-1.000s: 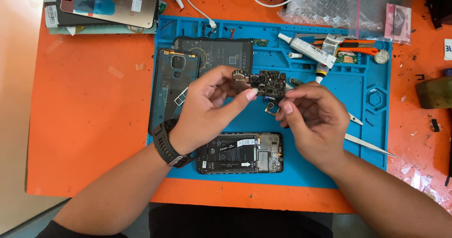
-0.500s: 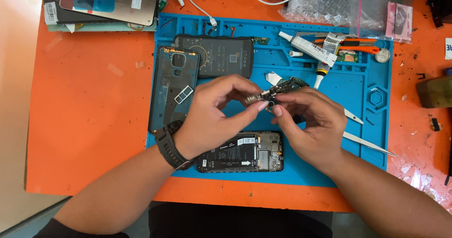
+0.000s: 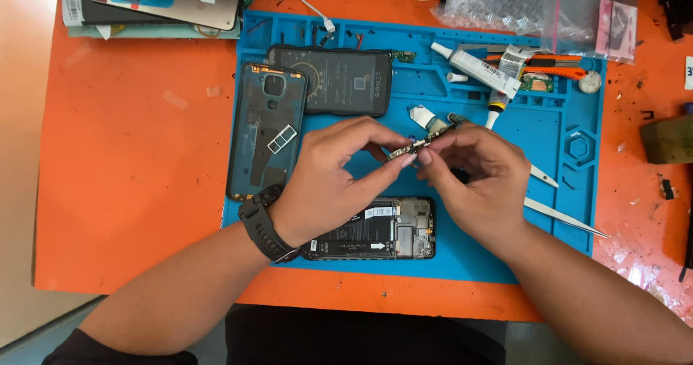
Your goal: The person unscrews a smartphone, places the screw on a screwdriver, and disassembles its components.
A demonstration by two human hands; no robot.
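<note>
Circuit board [image 3: 427,137], small and edge-on so it's hard to make out, sits pinched between both hands above the blue mat [image 3: 577,192]. Going left to right: back cover [image 3: 266,130], left hand [image 3: 328,181] with fingers pressed on the board's near end, opened phone [image 3: 375,229] below, right hand [image 3: 476,177] pinching the far end, tweezers [image 3: 563,217].

Orange table [image 3: 130,192]; blue repair mat [image 3: 563,213], bubble-wrap bag [image 3: 505,4], stacked phone screens [image 3: 166,4]
</note>
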